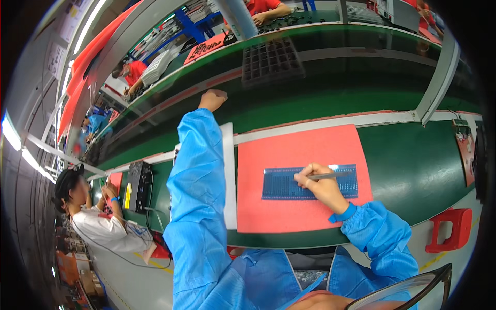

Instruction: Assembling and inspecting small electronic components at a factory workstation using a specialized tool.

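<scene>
My right hand rests over a blue circuit board panel, its fingers closed round slim grey tweezers. The panel lies flat on a red mat on the green bench, and my hand hides part of it. A blue band circles my right wrist. My left arm stretches far forward past the bench's back rail. At its end my left hand is over the dark green conveyor belt with its fingers curled closed. Whatever it may hold is too hidden to make out.
A clear compartment tray lies on the belt ahead. White sheet material sits beside the mat, partly under my left arm. A black box stands further left, near a seated co-worker. A metal post rises at right; a red stool stands below.
</scene>
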The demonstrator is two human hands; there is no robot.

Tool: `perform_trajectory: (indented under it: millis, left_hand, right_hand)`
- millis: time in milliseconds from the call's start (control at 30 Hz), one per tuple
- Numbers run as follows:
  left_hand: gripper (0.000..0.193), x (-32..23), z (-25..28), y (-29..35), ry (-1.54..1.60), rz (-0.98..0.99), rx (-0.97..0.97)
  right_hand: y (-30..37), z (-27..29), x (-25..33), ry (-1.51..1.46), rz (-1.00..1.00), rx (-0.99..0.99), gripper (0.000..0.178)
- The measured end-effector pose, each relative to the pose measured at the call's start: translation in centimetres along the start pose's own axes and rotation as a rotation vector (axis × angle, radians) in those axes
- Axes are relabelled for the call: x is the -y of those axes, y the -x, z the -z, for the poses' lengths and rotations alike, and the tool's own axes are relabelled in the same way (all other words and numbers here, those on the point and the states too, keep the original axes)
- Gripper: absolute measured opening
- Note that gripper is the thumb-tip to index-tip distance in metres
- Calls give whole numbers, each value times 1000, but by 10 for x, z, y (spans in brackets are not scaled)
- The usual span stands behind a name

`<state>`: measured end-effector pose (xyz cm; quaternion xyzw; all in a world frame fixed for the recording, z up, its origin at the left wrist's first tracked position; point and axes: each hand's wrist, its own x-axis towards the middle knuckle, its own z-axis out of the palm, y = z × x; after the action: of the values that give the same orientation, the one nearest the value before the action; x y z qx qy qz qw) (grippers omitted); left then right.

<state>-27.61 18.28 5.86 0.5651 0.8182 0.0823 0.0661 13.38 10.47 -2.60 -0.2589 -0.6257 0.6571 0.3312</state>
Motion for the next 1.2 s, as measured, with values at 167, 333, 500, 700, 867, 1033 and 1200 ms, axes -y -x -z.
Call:
perform_trajectory:
  millis: [167, 333, 500, 700, 867, 1033, 1200]
  left_hand:
    - [32, 29, -25, -80, -343, 73, -408]
    - [38, -12, -52, -123, -14, -110, -463]
    - [43, -37, -64, -138, -8, 214, -226]
    - [45, 26, -81, -180, -55, 389, -234]
    - [33, 45, -78, -205, 98, 344, -100]
    - [24, 17, -69, -178, 1121, 330, 128]
    - [26, 60, -48, -161, 1602, -211, 129]
  right_hand:
    - [9, -15, 21, 66, -6, 10, 13]
    - [3, -4, 15, 109, -71, 0, 14]
    - [0, 2, 14, 92, -73, -29, 15]
    - [-1, -4, 18, 77, -59, 6, 16]
    - [0, 0, 8, 91, -64, -12, 16]
    - [-2, 5, 2, 82, -69, -44, 15]
    - [1, 0, 16, 105, -61, 23, 15]
